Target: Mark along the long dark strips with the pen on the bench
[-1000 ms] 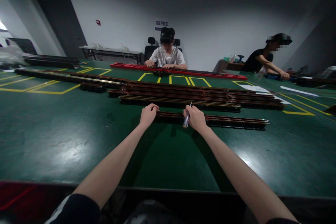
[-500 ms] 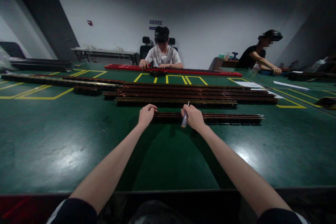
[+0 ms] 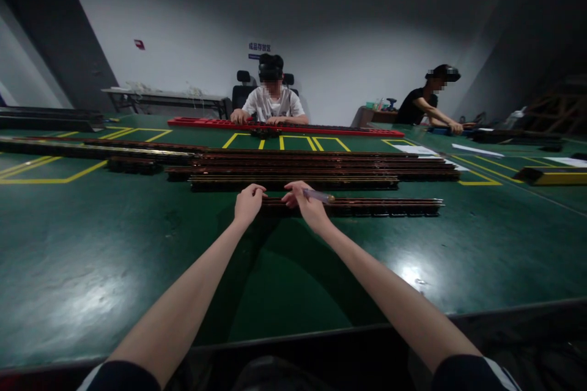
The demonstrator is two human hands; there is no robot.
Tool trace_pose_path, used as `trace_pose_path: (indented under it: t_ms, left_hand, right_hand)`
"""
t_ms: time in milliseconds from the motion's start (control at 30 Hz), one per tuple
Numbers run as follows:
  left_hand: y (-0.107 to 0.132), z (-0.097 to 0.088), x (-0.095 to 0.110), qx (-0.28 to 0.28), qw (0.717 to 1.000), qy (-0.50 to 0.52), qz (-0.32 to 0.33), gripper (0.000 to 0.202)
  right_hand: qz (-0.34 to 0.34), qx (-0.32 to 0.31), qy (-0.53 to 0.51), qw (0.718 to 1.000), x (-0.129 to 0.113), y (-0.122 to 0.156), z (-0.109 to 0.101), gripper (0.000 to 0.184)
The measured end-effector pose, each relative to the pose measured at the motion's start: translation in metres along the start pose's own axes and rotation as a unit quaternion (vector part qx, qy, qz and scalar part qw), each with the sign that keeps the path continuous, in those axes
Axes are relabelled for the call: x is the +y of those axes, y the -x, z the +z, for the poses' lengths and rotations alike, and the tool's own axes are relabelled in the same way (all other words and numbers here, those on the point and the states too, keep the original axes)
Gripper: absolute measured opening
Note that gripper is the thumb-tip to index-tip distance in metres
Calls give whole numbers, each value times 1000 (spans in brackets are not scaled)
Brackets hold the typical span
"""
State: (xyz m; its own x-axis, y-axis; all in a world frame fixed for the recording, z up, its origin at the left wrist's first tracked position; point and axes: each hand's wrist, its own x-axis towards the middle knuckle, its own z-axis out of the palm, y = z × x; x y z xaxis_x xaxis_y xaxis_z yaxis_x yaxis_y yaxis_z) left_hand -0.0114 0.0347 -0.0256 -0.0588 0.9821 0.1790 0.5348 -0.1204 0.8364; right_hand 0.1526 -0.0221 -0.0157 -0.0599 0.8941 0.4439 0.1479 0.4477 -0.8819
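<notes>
A short bundle of long, thin copper-coloured bars with dark undersides lies crosswise on the green table in front of me. My left hand is closed around its left end, the fingertips hidden behind the bars. A slim pen-like tool with a pale translucent barrel rests in my right hand, between thumb and forefinger, its rear end pointing right. That hand is over the bundle near my left hand, with its lower fingers curled down at the bars. The tool's tip is hidden by my fingers.
Behind the bundle, a larger stack of similar bars stretches across the green table. Farther back is a red tray, where a co-worker in white sits. Another person leans in at right, beyond white papers.
My right hand has moved left, closer to my left hand, and the pen-like tool has turned from nearly upright to nearly level. My left hand keeps its place on the bundle; the view has shifted right.
</notes>
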Motion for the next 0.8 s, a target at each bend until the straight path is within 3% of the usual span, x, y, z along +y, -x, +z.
trace_pose_path:
  t_ms: [167,333,533,800]
  left_hand:
    - [0,-2,-2,2,1000,14,8,28]
    - [4,-9,-4,-29,998,41,29,26]
    - [7,-11,-5,-49,997,62,21,25]
    - [0,-4,-8,-58,997,52,29,26]
  right_hand:
    - [14,9,22,1000,1,-5,19,58]
    - [22,45,31,998,-1,-12,28,51]
    - [34,54,-12,998,6,-5,30,40]
    - [14,18,40,999,9,2,26,40]
